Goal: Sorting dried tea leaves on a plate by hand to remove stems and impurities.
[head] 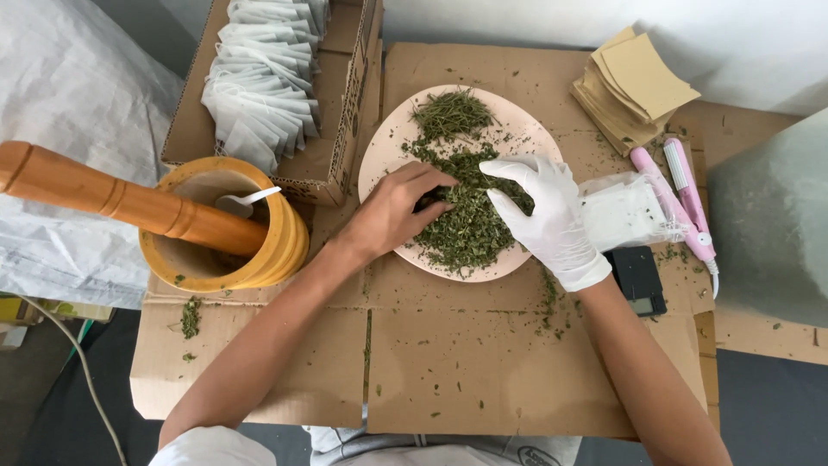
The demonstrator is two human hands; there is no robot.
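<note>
A pale pink plate lies on flattened cardboard and carries a heap of dried green herb. My left hand, bare, rests on the plate's left part with its fingertips dug into the herb. My right hand wears a white glove and lies on the right side of the heap, fingers spread and touching the herb. What the fingertips of the left hand pinch is hidden in the leaves.
A yellow wooden mortar with a brown pestle and a white spoon stands left. A cardboard box of white sachets sits behind it. Right: brown paper squares, a clear bag, a pink sealing tool, a small black scale.
</note>
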